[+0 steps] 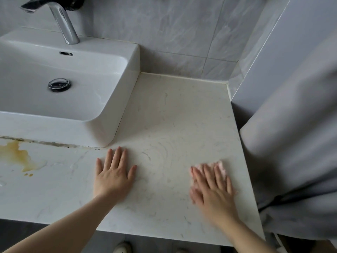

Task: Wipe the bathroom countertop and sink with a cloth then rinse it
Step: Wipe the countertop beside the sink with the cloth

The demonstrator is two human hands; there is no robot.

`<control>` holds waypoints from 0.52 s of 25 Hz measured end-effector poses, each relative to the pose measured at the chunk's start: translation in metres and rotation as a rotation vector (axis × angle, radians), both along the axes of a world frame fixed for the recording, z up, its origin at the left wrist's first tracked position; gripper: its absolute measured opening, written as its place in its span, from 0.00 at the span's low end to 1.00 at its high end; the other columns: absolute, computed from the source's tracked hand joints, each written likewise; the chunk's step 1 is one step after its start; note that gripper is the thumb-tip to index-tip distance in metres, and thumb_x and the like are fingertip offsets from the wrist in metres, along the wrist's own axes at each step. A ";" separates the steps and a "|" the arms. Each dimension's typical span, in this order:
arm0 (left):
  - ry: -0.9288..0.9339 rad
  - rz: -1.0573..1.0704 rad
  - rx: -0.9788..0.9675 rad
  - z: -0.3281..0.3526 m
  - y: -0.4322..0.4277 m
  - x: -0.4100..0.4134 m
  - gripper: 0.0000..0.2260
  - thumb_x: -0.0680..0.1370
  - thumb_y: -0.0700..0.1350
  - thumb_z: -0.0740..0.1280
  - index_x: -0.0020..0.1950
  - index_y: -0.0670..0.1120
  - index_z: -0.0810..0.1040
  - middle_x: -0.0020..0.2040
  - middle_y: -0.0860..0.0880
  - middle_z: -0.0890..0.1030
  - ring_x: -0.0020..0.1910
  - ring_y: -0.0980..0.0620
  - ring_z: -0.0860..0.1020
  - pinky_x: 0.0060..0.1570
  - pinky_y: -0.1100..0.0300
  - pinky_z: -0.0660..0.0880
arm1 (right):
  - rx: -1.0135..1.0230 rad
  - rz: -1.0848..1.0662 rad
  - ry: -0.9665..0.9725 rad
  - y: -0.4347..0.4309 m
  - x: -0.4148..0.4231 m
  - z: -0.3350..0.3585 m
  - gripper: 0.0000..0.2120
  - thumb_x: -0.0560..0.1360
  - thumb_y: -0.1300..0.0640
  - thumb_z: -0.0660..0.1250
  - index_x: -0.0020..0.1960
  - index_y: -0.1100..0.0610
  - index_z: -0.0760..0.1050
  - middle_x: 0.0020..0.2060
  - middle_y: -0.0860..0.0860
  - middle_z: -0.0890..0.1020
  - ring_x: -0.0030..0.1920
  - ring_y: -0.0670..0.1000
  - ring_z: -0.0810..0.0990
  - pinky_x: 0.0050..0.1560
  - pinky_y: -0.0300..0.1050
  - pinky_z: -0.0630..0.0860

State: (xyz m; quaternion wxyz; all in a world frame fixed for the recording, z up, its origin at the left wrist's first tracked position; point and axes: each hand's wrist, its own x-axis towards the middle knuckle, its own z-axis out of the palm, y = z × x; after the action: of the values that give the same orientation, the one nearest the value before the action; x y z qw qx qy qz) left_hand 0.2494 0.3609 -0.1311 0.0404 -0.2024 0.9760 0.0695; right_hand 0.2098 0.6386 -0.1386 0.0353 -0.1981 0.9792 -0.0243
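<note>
Hands both flat on a pale cream, faintly veined stone bench [173, 115], well apart from each other. Left hand [114, 172]: palm down, fingers straight and spread, resting bare on the bench just in front of the near right corner of the white rectangular ceramic sink [130, 57]; nothing under it. Right hand [211, 185]: palm down, fingers straight, pressing on a small pink fluffy cloth [221, 166]; the hand is blurred. Cloth lies on the bench near its right edge, mostly covered by the fingers, with its far and right edges showing beyond the fingertips. Faint curved smear marks on the bench between the two hands.

Sink sits on the bench at left; round chrome drain plug [59, 84] in the basin, angled chrome faucet [63, 24] behind it. Yellow-brown stain [18, 156] on the bench at far left, well away from the cloth. Grey curtain-like fabric [291, 125] hangs beside the bench's right edge. Grey marbled wall tiles [173, 33] behind.
</note>
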 end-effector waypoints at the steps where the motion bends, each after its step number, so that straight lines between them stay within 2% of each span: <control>1: -0.004 -0.014 -0.002 0.000 0.001 0.000 0.30 0.77 0.62 0.38 0.76 0.51 0.40 0.77 0.54 0.40 0.74 0.53 0.36 0.72 0.49 0.36 | -0.028 0.053 -0.050 0.010 0.016 0.001 0.28 0.78 0.36 0.36 0.75 0.42 0.55 0.73 0.47 0.64 0.73 0.55 0.58 0.70 0.53 0.46; 2: -0.006 -0.028 -0.007 0.000 0.001 0.001 0.31 0.76 0.64 0.35 0.76 0.51 0.39 0.77 0.54 0.40 0.74 0.53 0.36 0.72 0.49 0.35 | -0.012 0.069 -0.091 0.019 0.019 0.002 0.27 0.78 0.37 0.37 0.75 0.41 0.54 0.72 0.47 0.66 0.72 0.54 0.59 0.69 0.53 0.48; 3: -0.006 -0.037 -0.009 0.000 0.001 0.002 0.34 0.73 0.65 0.32 0.76 0.51 0.39 0.76 0.54 0.40 0.74 0.54 0.36 0.71 0.49 0.35 | 0.027 0.053 -0.048 0.027 0.008 0.001 0.27 0.78 0.36 0.36 0.75 0.39 0.48 0.73 0.47 0.64 0.73 0.53 0.56 0.70 0.53 0.48; 5: -0.008 -0.049 -0.009 -0.001 0.001 0.003 0.38 0.68 0.64 0.28 0.76 0.51 0.40 0.76 0.54 0.40 0.74 0.54 0.36 0.71 0.49 0.35 | 0.023 -0.085 0.002 0.037 -0.031 0.005 0.31 0.71 0.32 0.30 0.73 0.35 0.37 0.77 0.43 0.51 0.76 0.50 0.45 0.72 0.55 0.45; 6: -0.009 -0.055 -0.013 -0.001 0.002 0.004 0.39 0.67 0.64 0.27 0.76 0.51 0.40 0.77 0.54 0.40 0.74 0.54 0.37 0.71 0.49 0.35 | 0.034 -0.164 -0.049 0.040 -0.047 0.006 0.34 0.67 0.33 0.28 0.73 0.34 0.37 0.77 0.42 0.47 0.76 0.51 0.42 0.73 0.56 0.43; 7: -0.012 -0.065 -0.022 -0.001 0.003 0.006 0.39 0.67 0.64 0.27 0.76 0.51 0.40 0.77 0.54 0.40 0.74 0.54 0.37 0.71 0.50 0.35 | 0.040 -0.213 -0.071 0.040 -0.054 0.008 0.36 0.65 0.33 0.28 0.74 0.34 0.40 0.77 0.42 0.47 0.77 0.52 0.43 0.73 0.58 0.44; 9: -0.008 -0.081 -0.034 -0.002 0.005 0.010 0.39 0.67 0.64 0.27 0.76 0.52 0.40 0.77 0.54 0.41 0.74 0.54 0.37 0.72 0.50 0.36 | 0.039 -0.221 -0.043 0.040 -0.031 0.011 0.35 0.70 0.34 0.32 0.75 0.39 0.48 0.76 0.45 0.55 0.76 0.55 0.50 0.72 0.60 0.50; 11: 0.016 -0.082 -0.028 -0.004 0.005 0.012 0.38 0.68 0.64 0.29 0.76 0.51 0.42 0.77 0.54 0.43 0.75 0.54 0.38 0.72 0.50 0.37 | 0.003 -0.116 -0.056 0.044 0.020 0.010 0.30 0.77 0.37 0.37 0.74 0.45 0.58 0.72 0.49 0.67 0.73 0.57 0.59 0.68 0.60 0.59; 13: 0.028 -0.085 -0.014 -0.005 0.006 0.013 0.38 0.69 0.64 0.30 0.77 0.51 0.44 0.77 0.54 0.45 0.75 0.54 0.40 0.72 0.50 0.38 | 0.000 -0.026 -0.111 0.057 0.048 0.004 0.28 0.79 0.38 0.39 0.72 0.46 0.63 0.70 0.51 0.70 0.71 0.57 0.61 0.65 0.59 0.61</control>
State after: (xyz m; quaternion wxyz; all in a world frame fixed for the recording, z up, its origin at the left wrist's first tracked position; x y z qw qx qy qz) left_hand 0.2621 0.3667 -0.1359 0.0282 -0.1601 0.9846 0.0636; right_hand 0.2575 0.6955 -0.1341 0.0894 -0.1839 0.9782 -0.0356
